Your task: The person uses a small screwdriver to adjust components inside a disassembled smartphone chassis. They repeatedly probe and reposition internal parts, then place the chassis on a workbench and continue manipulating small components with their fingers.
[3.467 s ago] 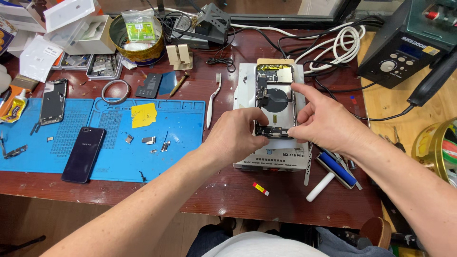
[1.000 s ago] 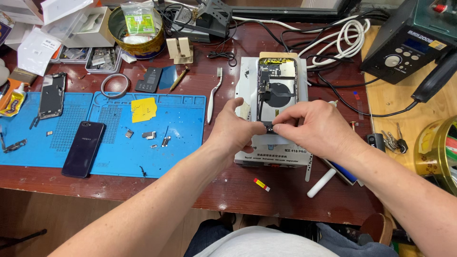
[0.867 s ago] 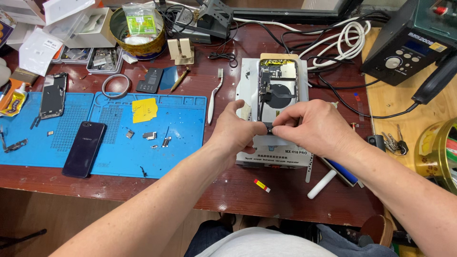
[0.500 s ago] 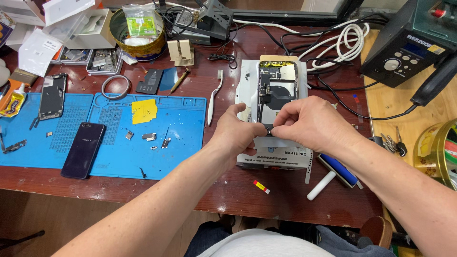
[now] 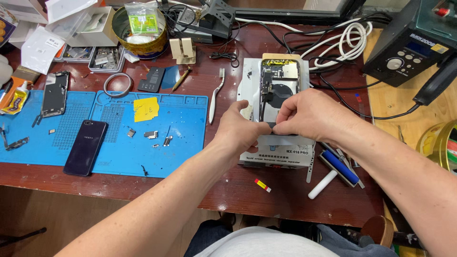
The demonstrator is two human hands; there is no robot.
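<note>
Since a moment ago little has shifted: both hands remain at the lower end of the opened phone, only drawn slightly closer together, which suggests fine work there is ongoing. The left hand and right hand meet with fingers pinched together on that lower edge; whether they grip a small part I cannot tell. The phone lies right of the frame's centre on a grey heating plate on the bench, its long axis running top to bottom of the frame, bottom end toward the person. A blue mat lies left.
</note>
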